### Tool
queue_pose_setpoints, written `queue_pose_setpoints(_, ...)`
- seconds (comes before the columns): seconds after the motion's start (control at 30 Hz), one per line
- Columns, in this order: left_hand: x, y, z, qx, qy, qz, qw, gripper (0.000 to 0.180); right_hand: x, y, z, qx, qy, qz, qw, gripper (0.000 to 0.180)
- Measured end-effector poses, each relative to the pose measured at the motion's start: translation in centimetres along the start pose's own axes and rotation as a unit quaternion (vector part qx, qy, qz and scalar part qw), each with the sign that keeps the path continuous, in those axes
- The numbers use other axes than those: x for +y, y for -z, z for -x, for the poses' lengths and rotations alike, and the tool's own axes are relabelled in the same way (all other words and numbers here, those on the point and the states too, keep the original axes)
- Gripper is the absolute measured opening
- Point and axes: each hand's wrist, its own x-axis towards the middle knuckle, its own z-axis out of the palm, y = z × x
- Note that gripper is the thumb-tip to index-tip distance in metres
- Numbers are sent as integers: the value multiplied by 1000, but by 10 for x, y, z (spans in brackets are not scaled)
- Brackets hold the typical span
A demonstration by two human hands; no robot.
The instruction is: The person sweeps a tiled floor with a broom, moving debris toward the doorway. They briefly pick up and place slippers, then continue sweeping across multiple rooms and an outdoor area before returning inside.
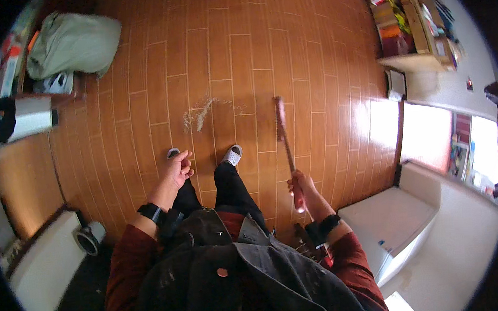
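Observation:
A broom (pixel 287 147) with a thin shaft, a narrow pinkish-red head and a red handle end extends forward over the floor on the right. My right hand (pixel 302 184) is closed around its upper part, just ahead of the red end. The head looks slightly blurred; whether it touches the floor is hard to tell. Left of it, pale crumbly debris (pixel 202 114) is scattered on the tiles. My left hand (pixel 177 170) hovers in front of my left leg, fingers loosely curled and partly apart, with nothing visible in it.
Brown wood-look tiles form the floor (pixel 243 53). A grey-green cloth-covered bundle (pixel 77 43) sits on furniture at the far left. Shelves with boxes (pixel 403 20) stand far right. A white chest-like appliance (pixel 387 218) is near my right arm, and a grey cylinder (pixel 91 236) beside my left.

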Motion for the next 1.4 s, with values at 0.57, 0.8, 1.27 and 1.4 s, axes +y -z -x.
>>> queue_pose_setpoints(0.57,-71,95,32,50,-33,189,980,16,56,-195,-71,-62,-65,123,988,15)
queue_pose_setpoints(0.8,-65,145,45,49,-31,249,967,17,95,-247,-32,-91,-87,124,984,16)
queue_pose_setpoints(1.27,-36,169,47,14,-43,198,979,14,75,-231,30,-148,-49,55,986,16)
queue_pose_setpoints(1.4,-29,159,46,56,-30,167,984,15,62,-221,33,-169,-69,81,980,25)
